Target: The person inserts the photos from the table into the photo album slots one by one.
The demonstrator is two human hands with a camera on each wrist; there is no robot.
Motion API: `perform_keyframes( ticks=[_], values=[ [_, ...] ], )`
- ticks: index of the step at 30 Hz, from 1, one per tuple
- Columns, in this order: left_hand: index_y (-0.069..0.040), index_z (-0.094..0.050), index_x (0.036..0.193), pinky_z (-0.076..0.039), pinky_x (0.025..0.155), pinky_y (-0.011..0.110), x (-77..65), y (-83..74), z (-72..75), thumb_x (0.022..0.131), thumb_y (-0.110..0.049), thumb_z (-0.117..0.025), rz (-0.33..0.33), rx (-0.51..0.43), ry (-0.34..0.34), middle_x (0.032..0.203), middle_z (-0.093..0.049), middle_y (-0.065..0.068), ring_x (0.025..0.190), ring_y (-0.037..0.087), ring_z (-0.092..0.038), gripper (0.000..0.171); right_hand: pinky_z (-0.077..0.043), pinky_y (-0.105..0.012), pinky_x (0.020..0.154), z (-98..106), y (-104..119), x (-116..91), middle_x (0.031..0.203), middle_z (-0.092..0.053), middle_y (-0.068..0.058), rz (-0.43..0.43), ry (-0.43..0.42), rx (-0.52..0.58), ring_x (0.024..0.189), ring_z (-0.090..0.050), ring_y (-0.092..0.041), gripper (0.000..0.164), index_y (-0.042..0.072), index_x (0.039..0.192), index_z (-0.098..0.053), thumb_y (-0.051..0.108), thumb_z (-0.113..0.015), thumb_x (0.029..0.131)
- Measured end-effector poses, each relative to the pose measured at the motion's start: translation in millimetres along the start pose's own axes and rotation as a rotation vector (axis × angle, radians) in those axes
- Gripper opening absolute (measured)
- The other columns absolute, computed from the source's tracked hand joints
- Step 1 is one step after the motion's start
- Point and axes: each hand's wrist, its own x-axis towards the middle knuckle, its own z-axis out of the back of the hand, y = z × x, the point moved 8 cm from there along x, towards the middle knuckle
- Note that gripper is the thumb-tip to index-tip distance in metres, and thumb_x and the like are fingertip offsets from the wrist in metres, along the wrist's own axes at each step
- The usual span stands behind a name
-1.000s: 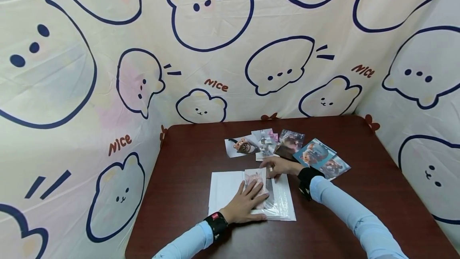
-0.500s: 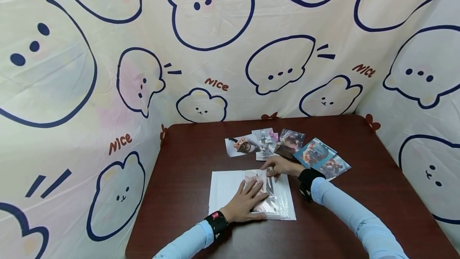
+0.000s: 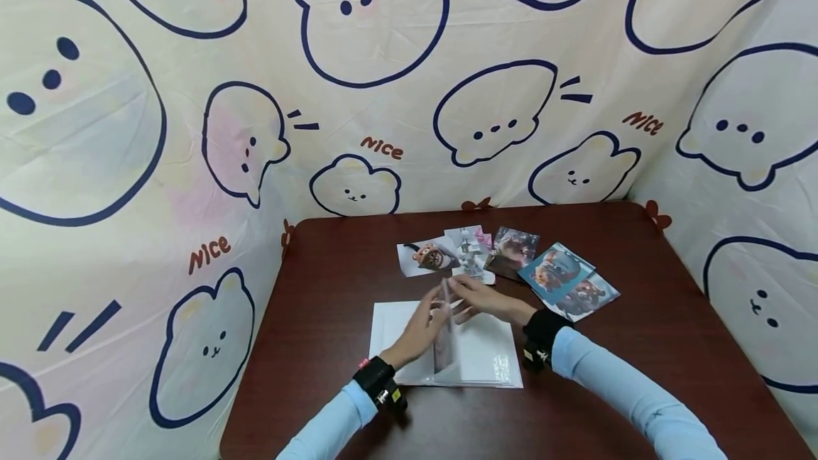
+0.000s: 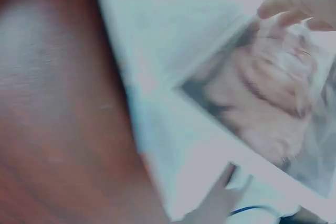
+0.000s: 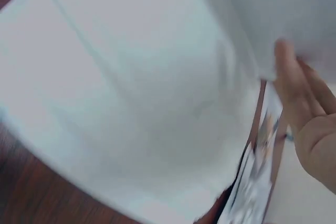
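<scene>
- Nearest: left hand (image 3: pixel 414 336) up against the left side of the raised page; blur hid whether its fingers pinched or merely touched, could not tell.
- White album (image 3: pixel 495 364) lay spread flat on the brown table (image 3: pixel 307 346), the raised page (image 3: pixel 444 357) standing nearly upright at its middle.
- Main risk, in my judgement: a crease or tear, if the hands pulled unevenly on that thin page. Second: its picture slipping out of line, were the sleeve bent sharply.
- Looks: album plain white, glossy at lower right; the page's clear sleeve showed a pinkish-brown printed picture (image 4: pixel 257 93), dark at one corner, subject too blurred to name.
- Right hand (image 3: pixel 488 302) just beyond, fingers fairly straight, laid along the page's other side, not curled round it.
- Farther: loose photos (image 3: pixel 557 273) overlapping, well apart from the left hand.
- Farthest: cartoon-printed cloth (image 3: pixel 377 119).
</scene>
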Motion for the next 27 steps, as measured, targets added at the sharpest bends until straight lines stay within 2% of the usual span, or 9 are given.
perform_keyframes(
  ticks=[2,5,7,9,14,16,21,24,27],
  values=[
    [-0.006,-0.03,0.16,-0.052,0.103,0.051,2.4,0.2,20.9,0.112,-0.041,-0.04,0.041,-0.032,-0.11,0.149,-0.051,0.025,0.13,0.038,-0.058,0.061,-0.044,-0.06,0.113,-17,7,1,0.152,-0.046,-0.034,0.024,0.036,-0.054,0.137,-0.053,-0.047,0.067,-0.004,0.161,-0.018,0.042,-0.028,0.115],
    [-0.004,-0.045,0.151,-0.057,0.092,0.045,0.4,8.4,54.7,0.109,-0.036,-0.05,0.111,-0.012,-0.266,0.131,-0.065,0.024,0.115,0.036,-0.067,0.053,-0.03,-0.063,0.121,-40,8,5,0.162,-0.035,-0.03,0.066,0.083,-0.191,0.15,-0.035,-0.049,0.066,-0.002,0.163,-0.019,0.043,-0.027,0.115],
    [-0.002,-0.055,0.143,-0.059,0.084,0.043,-2.7,15.3,74.6,0.106,-0.027,-0.058,0.141,0.016,-0.338,0.117,-0.071,0.023,0.103,0.037,-0.071,0.044,-0.027,-0.063,0.123,-55,5,8,0.164,-0.033,-0.027,0.097,0.111,-0.294,0.153,-0.029,-0.047,0.064,0.0,0.163,-0.023,0.042,-0.027,0.115],
    [0.001,-0.062,0.134,-0.059,0.082,0.042,-6.1,22.3,90.4,0.103,-0.018,-0.064,0.159,0.043,-0.372,0.108,-0.074,0.022,0.098,0.036,-0.073,0.037,-0.028,-0.063,0.122,-67,2,10,0.165,-0.032,-0.027,0.153,0.126,-0.394,0.153,-0.03,-0.047,0.062,-0.002,0.161,-0.029,0.039,-0.028,0.115],
    [0.003,-0.07,0.123,-0.058,0.072,0.036,-12.9,42.0,111.1,0.096,-0.008,-0.071,0.236,0.101,-0.368,0.098,-0.075,0.018,0.087,0.03,-0.072,0.029,-0.03,-0.069,0.117,-86,-3,7,0.16,-0.041,-0.028,0.315,0.075,-0.654,0.147,-0.037,-0.05,0.051,-0.002,0.148,-0.052,0.032,-0.033,0.114],
    [0.003,-0.071,0.12,-0.057,0.066,0.032,-15.2,51.0,113.9,0.095,-0.008,-0.072,0.276,0.121,-0.358,0.096,-0.074,0.016,0.081,0.024,-0.069,0.027,-0.029,-0.07,0.116,-90,-8,6,0.159,-0.043,-0.025,0.334,0.058,-0.744,0.146,-0.038,-0.049,0.048,0.002,0.145,-0.056,0.033,-0.036,0.114],
    [0.001,-0.071,0.119,-0.051,0.06,0.028,-20.3,68.7,113.9,0.096,-0.007,-0.072,0.337,0.159,-0.335,0.092,-0.069,0.012,0.071,0.016,-0.058,0.025,-0.023,-0.069,0.119,-98,-22,5,0.163,-0.042,-0.019,0.319,0.071,-0.926,0.15,-0.033,-0.048,0.047,0.01,0.147,-0.058,0.036,-0.041,0.112],
    [-0.001,-0.071,0.119,-0.049,0.06,0.028,-21.0,75.2,112.0,0.096,-0.008,-0.073,0.351,0.206,-0.321,0.092,-0.068,0.011,0.07,0.016,-0.056,0.025,-0.022,-0.066,0.122,-100,-28,4,0.165,-0.039,-0.017,0.329,0.078,-1.032,0.153,-0.03,-0.046,0.048,0.013,0.15,-0.056,0.038,-0.043,0.111],
    [-0.003,-0.071,0.119,-0.049,0.06,0.027,-20.1,79.9,110.6,0.096,-0.01,-0.073,0.35,0.271,-0.302,0.096,-0.069,0.01,0.072,0.016,-0.058,0.024,-0.023,-0.064,0.122,-102,-33,3,0.165,-0.038,-0.015,0.376,0.071,-1.139,0.153,-0.03,-0.044,0.05,0.014,0.152,-0.053,0.039,-0.044,0.11]
  ],
)
